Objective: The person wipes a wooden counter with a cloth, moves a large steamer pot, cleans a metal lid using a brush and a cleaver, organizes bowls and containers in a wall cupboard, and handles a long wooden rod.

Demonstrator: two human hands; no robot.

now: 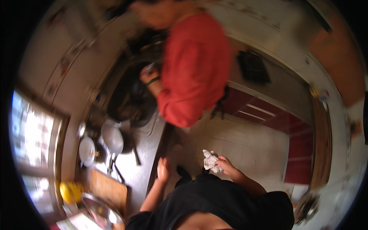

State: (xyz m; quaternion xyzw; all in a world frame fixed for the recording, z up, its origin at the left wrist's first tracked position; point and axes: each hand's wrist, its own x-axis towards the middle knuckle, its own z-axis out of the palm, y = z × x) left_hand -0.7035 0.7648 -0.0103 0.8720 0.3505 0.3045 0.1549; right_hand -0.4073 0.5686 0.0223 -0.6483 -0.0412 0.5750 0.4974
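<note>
My right hand [225,166] grips a crumpled whitish cloth [211,162] in front of my body, above the tiled floor. The cloth bulges out past my fingers and has darker marks on it. Beside the front edge of the steel countertop [143,155], my left hand [164,170] hangs low. No object shows in it, but its fingers are partly hidden and blurred. Closest to it on the counter are a metal pan [112,138], some dark-handled utensils [118,172] and a wooden cutting board [109,188].
A person in a red top [195,66] leans over a dark sink [129,97] ahead of me. Bowls [87,151], a yellow container [70,192] and a metal basin [100,208] stand on the left. Dark red cabinets [300,155] line the right, and a black stove [253,66] sits beyond.
</note>
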